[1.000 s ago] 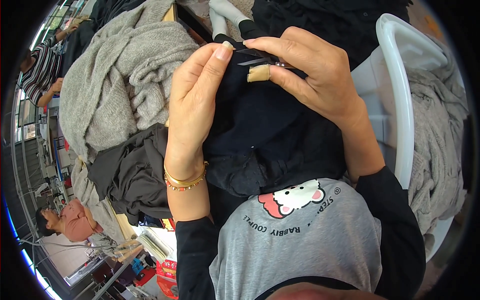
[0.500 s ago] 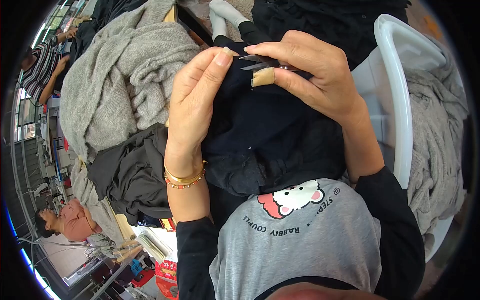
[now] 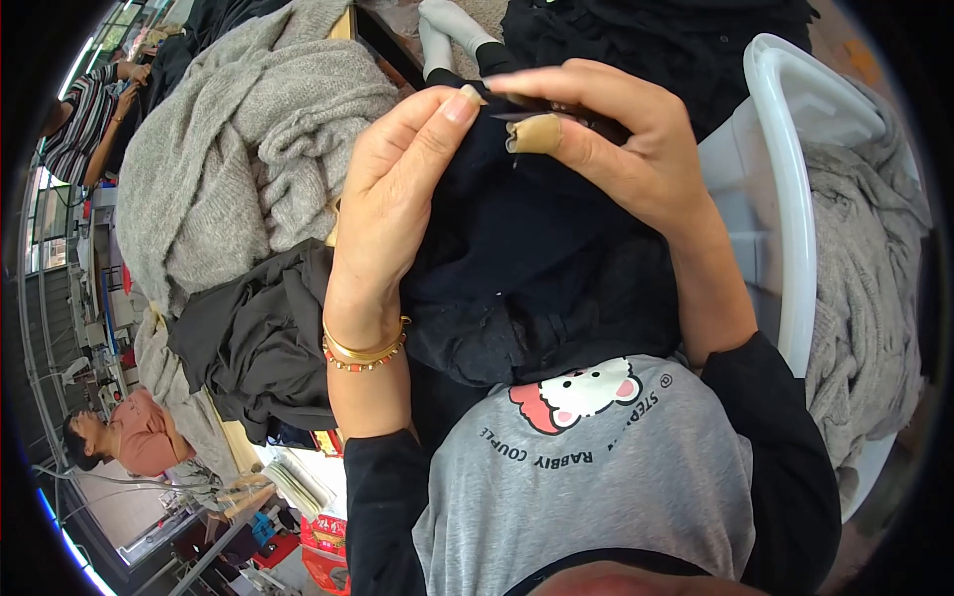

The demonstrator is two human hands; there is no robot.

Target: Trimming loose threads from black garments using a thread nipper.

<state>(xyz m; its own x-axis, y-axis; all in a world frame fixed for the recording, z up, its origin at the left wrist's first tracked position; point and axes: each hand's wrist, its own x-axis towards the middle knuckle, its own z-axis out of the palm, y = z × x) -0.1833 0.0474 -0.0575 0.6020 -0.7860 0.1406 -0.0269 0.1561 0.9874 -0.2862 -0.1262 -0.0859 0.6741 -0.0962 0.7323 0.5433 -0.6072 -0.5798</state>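
Note:
Dark navy fabric (image 3: pixel 537 233) lies across my lap. My left hand (image 3: pixel 383 189) is closed, its thumb and fingers pinching an edge of this fabric near the top of my lap. Just right of those fingertips, my right hand (image 3: pixel 646 149) grips small dark thread snips (image 3: pixel 586 117), with the blades pointing left toward the pinched edge. The blades are partly blurred and partly hidden by my fingers. A tan cover (image 3: pixel 538 134) wraps the tip of my right thumb.
Grey knit fabric (image 3: pixel 248 149) is heaped on a table at left, with dark cloth (image 3: pixel 263 338) nearer me. A white plastic tub (image 3: pixel 795 228) stands at right, beside more grey knit (image 3: pixel 865 288). Two people sit farther left. Black cloth (image 3: pixel 656 50) lies ahead.
The snips' blades, spread apart before, now look closer together. My left fingertips have shifted slightly right and up, nearer to the snips.

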